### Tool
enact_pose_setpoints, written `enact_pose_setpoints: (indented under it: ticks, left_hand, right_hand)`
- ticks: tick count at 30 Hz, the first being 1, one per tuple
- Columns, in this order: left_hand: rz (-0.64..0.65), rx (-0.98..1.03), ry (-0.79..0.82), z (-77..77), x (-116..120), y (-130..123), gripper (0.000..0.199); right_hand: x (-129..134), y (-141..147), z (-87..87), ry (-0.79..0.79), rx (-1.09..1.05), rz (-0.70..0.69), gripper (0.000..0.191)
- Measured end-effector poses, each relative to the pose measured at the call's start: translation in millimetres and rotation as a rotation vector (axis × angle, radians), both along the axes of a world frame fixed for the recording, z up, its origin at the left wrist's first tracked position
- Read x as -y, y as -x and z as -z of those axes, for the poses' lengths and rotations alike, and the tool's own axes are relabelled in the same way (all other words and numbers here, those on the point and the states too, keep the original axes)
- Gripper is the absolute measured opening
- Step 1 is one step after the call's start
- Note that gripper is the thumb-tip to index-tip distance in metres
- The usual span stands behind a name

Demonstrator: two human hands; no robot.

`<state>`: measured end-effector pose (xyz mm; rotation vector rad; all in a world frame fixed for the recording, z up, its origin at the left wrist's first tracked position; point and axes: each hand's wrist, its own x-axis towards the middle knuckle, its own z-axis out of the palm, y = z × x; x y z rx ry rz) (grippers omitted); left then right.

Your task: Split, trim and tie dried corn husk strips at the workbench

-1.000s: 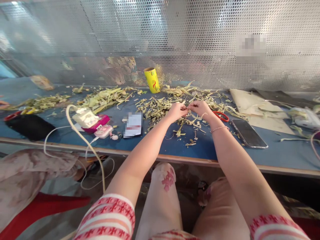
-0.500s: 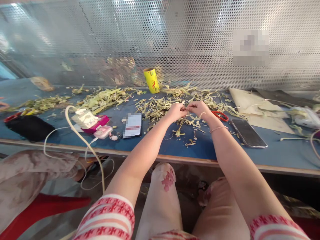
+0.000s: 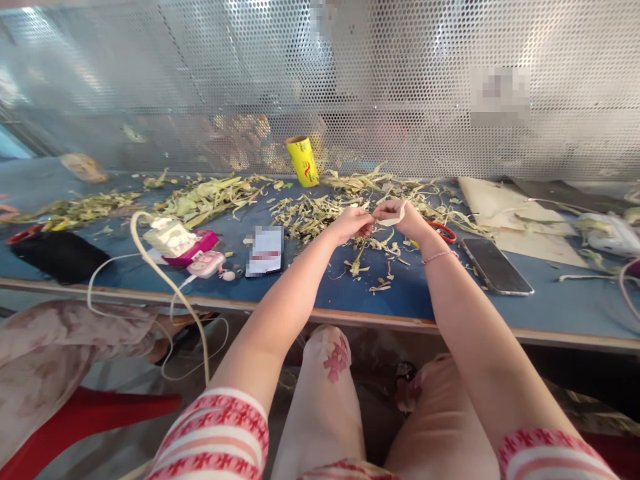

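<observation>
Above the near side of a pile of dried, pale green leaf pieces (image 3: 310,217), my two hands meet fingertip to fingertip. My right hand (image 3: 399,213) is pinched on a pale strip (image 3: 393,220), which bends across its fingers. My left hand (image 3: 353,225) has its fingers closed beside the strip's left end; what lies between its fingertips is too small to make out. Red-handled scissors (image 3: 443,232) lie just behind my right wrist, partly hidden by it. Small scraps (image 3: 381,287) lie on the blue table (image 3: 370,303) in front of my hands.
A yellow tube (image 3: 303,162) stands behind the pile by the perforated metal panel. Left are a phone-like object (image 3: 265,251), a power adapter with cables (image 3: 173,238) and a black pouch (image 3: 60,255). Right lies a dark phone (image 3: 497,267). A person's leg (image 3: 60,333) shows at left.
The pale strip now lies across my right hand's fingers, where a thin curled piece hung below before. Both hands have turned slightly and remain together above the pile.
</observation>
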<state>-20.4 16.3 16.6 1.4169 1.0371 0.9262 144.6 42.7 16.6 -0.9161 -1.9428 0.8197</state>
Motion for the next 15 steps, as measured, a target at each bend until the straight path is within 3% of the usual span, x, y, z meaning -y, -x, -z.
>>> enact_pose_setpoints:
  ticks: [15]
  left_hand:
    - [-0.034,0.044,0.02,-3.0,2.9,2.1,0.02]
  right_hand:
    - [2.2,6.8,0.8,0.16,-0.104,-0.012,0.027]
